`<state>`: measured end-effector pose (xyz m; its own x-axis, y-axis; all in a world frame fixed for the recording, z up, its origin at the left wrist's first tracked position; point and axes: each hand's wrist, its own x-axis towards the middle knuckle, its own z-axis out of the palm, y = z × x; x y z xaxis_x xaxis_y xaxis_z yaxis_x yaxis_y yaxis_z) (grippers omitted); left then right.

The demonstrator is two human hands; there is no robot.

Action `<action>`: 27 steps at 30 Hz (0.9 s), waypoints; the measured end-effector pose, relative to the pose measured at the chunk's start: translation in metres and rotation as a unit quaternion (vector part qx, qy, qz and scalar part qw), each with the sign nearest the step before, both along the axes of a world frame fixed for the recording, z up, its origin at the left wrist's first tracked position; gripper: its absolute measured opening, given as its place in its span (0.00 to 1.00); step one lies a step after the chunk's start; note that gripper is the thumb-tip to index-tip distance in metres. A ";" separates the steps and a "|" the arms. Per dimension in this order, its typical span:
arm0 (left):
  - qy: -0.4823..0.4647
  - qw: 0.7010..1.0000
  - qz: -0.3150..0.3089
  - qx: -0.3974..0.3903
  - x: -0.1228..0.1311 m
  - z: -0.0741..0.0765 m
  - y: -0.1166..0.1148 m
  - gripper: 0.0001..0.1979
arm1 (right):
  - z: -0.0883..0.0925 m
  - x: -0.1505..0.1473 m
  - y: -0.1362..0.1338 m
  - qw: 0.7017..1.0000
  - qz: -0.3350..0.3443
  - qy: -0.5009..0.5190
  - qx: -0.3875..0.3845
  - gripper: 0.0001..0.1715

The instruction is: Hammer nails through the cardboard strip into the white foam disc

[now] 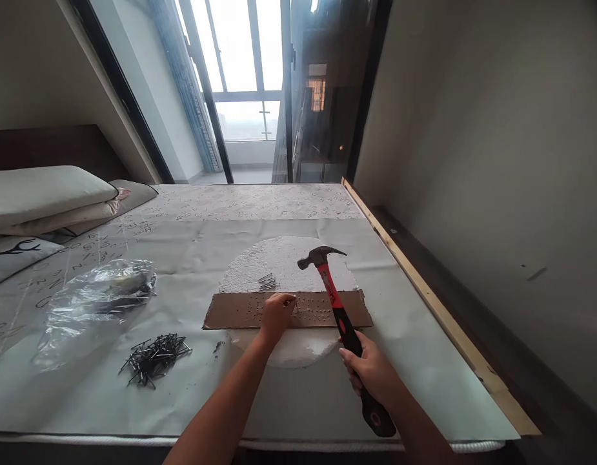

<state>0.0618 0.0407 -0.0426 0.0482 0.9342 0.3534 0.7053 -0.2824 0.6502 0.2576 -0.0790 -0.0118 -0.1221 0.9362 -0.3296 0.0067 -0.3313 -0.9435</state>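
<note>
My right hand [368, 368] is wrapped round the black grip of a claw hammer [331, 290] with a red neck. The hammer's dark head is raised above the far edge of a brown board [349, 309]. On that board rests my left hand [277, 313], its thumb and fingertips pinched on a thin nail that is mostly hidden. Rows of small nails or holes dot the board around my fingers. Beneath the board lies a round white foam disc [252, 258], with a few loose nails [268, 281] on it, just beyond my left hand.
A heap of dark nails [155, 358] lies to the left, near a clear plastic bag [102, 294]. A pale sheet [192, 258] covers the bed. Pillows [46, 194] are stacked at far left. A wooden edge strip [424, 290] runs along the right side, beside the wall.
</note>
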 end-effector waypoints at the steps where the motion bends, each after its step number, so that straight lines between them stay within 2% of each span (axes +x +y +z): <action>1: 0.002 1.000 0.000 0.002 0.000 0.000 0.000 0.06 | 0.001 0.001 -0.001 1.000 -0.002 0.001 0.001 0.17; 8: -0.002 1.000 -0.008 0.010 -0.001 -0.001 0.001 0.09 | 0.008 0.005 -0.006 1.000 0.009 0.002 0.009 0.15; 15: -0.005 1.000 -0.007 0.000 -0.001 -0.007 0.002 0.08 | 0.000 0.006 -0.006 1.000 0.013 -0.019 0.022 0.18; 19: -0.026 1.000 -0.012 0.003 -0.001 -0.008 0.002 0.08 | 0.005 0.012 -0.011 0.996 0.037 -0.080 0.024 0.19; 27: -0.042 0.999 -0.022 -0.003 -0.003 -0.007 -0.001 0.08 | 0.033 0.012 -0.041 0.965 0.073 -0.249 0.037 0.15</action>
